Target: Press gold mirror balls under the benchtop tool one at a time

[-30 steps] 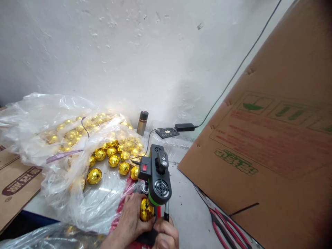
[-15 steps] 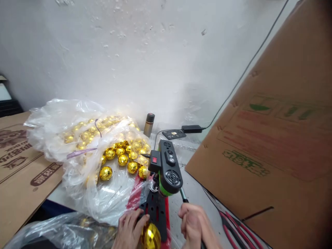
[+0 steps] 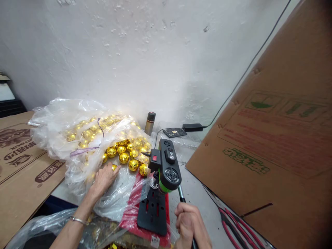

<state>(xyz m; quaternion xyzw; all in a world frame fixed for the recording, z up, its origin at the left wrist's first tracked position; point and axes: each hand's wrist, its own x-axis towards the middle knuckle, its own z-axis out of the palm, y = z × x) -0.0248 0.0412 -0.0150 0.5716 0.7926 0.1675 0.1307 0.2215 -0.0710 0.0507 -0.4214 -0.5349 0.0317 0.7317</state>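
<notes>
My left hand point(image 3: 105, 178) reaches into the mouth of a clear plastic bag point(image 3: 52, 117), its fingers curled round a shiny gold mirror ball point(image 3: 114, 167). Most of that ball is hidden by the hand. Several more faceted gold balls point(image 3: 123, 158) lie in the bag just beyond. My right hand point(image 3: 190, 223) is wrapped round the black grip of a lever point(image 3: 181, 193) on a small black bench drill press point(image 3: 169, 166). Under the press head, the slotted black base plate point(image 3: 152, 216) is bare, resting on a red plastic sheet point(image 3: 129, 221).
A large cardboard box point(image 3: 259, 138) leans in on the right, above red and black cables point(image 3: 233, 228). Flattened cardboard point(image 3: 23, 152) lies at left. Behind the press are a dark-capped bottle point(image 3: 149, 123) and a black power adapter point(image 3: 192, 127). Another clear bag point(image 3: 49, 224) hangs in front.
My left hand has moved from the base plate up and left into the bag, onto a ball there. The ball it held at the plate is gone from there. My right hand stays on the lever.
</notes>
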